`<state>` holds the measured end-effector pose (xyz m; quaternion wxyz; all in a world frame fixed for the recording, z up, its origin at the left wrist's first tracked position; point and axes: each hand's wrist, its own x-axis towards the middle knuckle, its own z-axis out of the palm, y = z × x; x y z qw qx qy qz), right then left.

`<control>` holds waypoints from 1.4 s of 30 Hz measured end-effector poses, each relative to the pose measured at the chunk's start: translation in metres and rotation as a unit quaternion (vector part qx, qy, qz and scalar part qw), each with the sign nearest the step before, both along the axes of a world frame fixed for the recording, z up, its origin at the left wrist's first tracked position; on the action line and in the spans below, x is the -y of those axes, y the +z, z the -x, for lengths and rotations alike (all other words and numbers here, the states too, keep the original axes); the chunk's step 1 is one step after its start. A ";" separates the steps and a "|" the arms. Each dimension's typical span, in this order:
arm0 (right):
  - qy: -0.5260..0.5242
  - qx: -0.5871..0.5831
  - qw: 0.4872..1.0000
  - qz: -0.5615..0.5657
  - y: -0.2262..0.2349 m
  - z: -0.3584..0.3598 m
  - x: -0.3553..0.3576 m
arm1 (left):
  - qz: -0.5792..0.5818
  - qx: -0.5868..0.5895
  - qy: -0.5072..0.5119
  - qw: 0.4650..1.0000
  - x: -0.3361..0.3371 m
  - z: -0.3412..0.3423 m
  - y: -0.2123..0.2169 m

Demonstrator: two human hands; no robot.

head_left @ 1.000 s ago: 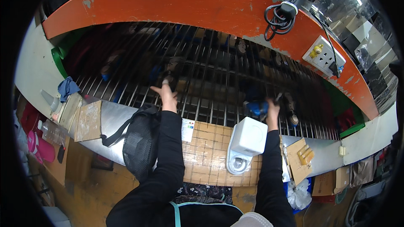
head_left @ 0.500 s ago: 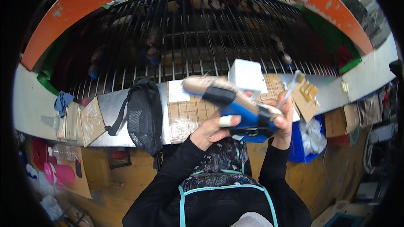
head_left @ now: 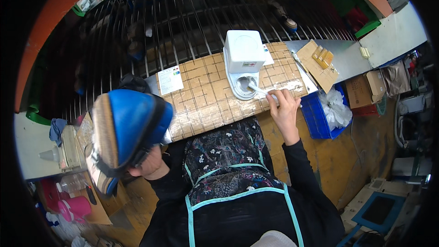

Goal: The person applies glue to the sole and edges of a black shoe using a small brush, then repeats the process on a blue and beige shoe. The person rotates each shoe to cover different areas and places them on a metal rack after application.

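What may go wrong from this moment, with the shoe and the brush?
The brush has its tip at the cup of the white dispenser, so it might drip onto the cardboard. The right hand could also push the cup and shift the dispenser. Only the left hand visibly supports the blue and beige shoe, so a loose grip might drop it.

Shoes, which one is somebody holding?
The shoe in the left hand, nearest the camera; the other shoes are farther off by the metal bars, untouched.
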<state>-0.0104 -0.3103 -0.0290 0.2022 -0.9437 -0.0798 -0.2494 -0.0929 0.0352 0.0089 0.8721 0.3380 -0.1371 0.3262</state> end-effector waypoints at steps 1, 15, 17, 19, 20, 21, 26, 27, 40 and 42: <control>0.009 0.027 0.999 0.015 -0.002 -0.006 -0.002 | 0.035 -0.009 0.015 0.999 -0.006 0.003 0.000; 0.051 -0.021 0.993 0.108 0.010 -0.035 0.004 | -0.145 -0.086 0.308 0.936 0.004 -0.010 0.005; 0.053 -0.076 0.994 0.051 0.017 -0.037 0.008 | -0.276 -0.145 0.426 0.849 0.009 -0.014 0.010; 0.047 -0.114 0.992 -0.004 0.024 -0.038 0.010 | -0.355 -0.187 0.501 0.767 0.012 -0.018 0.015; 0.037 -0.121 0.992 -0.013 0.027 -0.037 0.010 | -0.378 -0.168 0.502 0.759 0.014 -0.018 0.018; 0.049 -0.079 0.996 0.008 0.029 -0.036 0.010 | -0.392 -0.163 0.509 0.749 0.016 -0.019 0.021; 0.057 0.087 0.987 0.123 0.026 -0.029 0.007 | -0.362 -0.119 0.446 0.810 0.029 -0.019 0.031; 0.058 0.095 0.986 0.124 0.023 -0.029 0.005 | -0.353 -0.109 0.428 0.825 0.032 -0.019 0.032; 0.051 -0.041 0.997 0.033 0.013 -0.028 0.011 | -0.604 -0.126 0.377 0.691 0.036 -0.012 0.032; 0.051 -0.176 0.964 -0.192 0.013 -0.031 0.017 | -0.339 -0.177 0.238 0.893 0.052 -0.010 0.026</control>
